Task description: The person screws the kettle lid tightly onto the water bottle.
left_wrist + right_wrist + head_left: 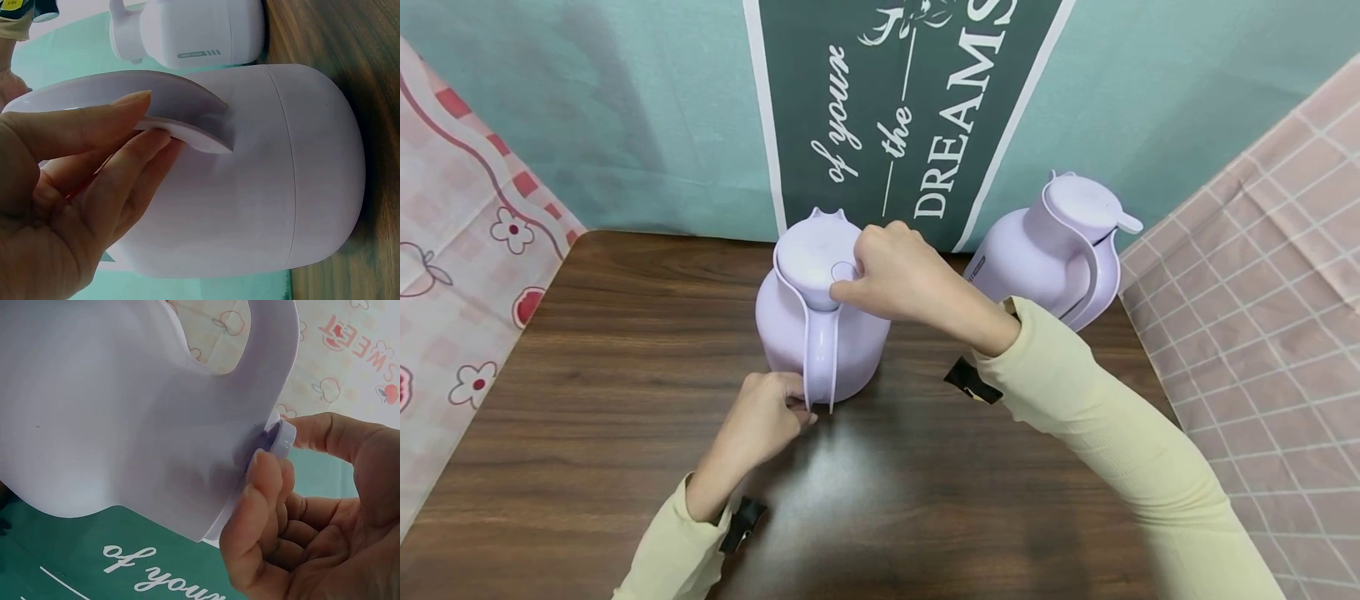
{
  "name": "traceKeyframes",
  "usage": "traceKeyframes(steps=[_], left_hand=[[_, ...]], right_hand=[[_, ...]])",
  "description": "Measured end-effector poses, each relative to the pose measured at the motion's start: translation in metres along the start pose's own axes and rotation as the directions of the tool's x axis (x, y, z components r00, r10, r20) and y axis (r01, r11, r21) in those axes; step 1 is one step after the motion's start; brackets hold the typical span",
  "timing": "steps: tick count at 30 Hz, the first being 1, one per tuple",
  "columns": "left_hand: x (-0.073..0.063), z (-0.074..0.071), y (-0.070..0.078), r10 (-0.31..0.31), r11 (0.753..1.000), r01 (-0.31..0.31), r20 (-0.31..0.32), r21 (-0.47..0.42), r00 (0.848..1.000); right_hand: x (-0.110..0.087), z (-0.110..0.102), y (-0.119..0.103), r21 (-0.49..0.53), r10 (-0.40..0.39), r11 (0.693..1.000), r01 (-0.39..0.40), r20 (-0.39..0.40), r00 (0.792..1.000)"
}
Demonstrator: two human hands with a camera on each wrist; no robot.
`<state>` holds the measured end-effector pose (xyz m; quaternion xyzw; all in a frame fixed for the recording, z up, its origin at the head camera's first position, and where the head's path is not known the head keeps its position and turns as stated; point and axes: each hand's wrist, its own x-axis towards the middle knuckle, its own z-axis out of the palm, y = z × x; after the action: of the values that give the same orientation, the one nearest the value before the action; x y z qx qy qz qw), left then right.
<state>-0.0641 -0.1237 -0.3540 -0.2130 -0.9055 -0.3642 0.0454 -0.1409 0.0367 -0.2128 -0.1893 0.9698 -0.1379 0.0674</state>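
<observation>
A lavender vacuum jug (857, 358) stands upright on the table, its spout toward the back cloth. The thumb and fingers of my left hand (765, 421) pinch the lower end of its handle (187, 134). At the top, my right hand (898, 275) holds the edge of the round lid (808, 250). In the right wrist view the lid's tab (285, 439) sits between thumb and curled fingers. The lid rests in the jug's mouth; whether it is loosened I cannot tell.
A second lavender jug (1030, 250) with its lid on stands at the back right, near the pink checked cloth (1262, 275). A green printed cloth (685, 117) hangs behind the wooden table (625, 350). Another patterned cloth (475, 275) hangs at the left.
</observation>
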Motion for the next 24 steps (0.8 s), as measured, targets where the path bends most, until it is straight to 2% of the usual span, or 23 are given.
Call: traceKeyframes(steps=[6, 16, 20, 24], left_hand=[[-0.002, 0.001, 0.001, -0.005, 1.0, 0.005, -0.009, -0.003, 1.0], [-0.003, 0.002, 0.004, -0.039, 0.999, 0.04, -0.022, 0.011, 0.999], [-0.005, 0.003, 0.006, -0.07, 0.997, 0.07, -0.033, 0.011, 0.997], [-0.007, 0.004, 0.009, -0.101, 0.995, 0.101, -0.041, 0.006, 0.994]], right_hand=[[-0.003, 0.001, 0.005, 0.028, -0.037, 0.999, 0.038, -0.018, 0.999], [-0.016, 0.003, 0.019, 0.111, -0.19, 0.975, 0.192, -0.029, 0.981], [-0.021, 0.003, 0.028, 0.165, -0.231, 0.96, 0.226, 0.011, 0.973], [-0.025, 0.007, 0.04, 0.211, -0.238, 0.952, 0.22, 0.059, 0.97]])
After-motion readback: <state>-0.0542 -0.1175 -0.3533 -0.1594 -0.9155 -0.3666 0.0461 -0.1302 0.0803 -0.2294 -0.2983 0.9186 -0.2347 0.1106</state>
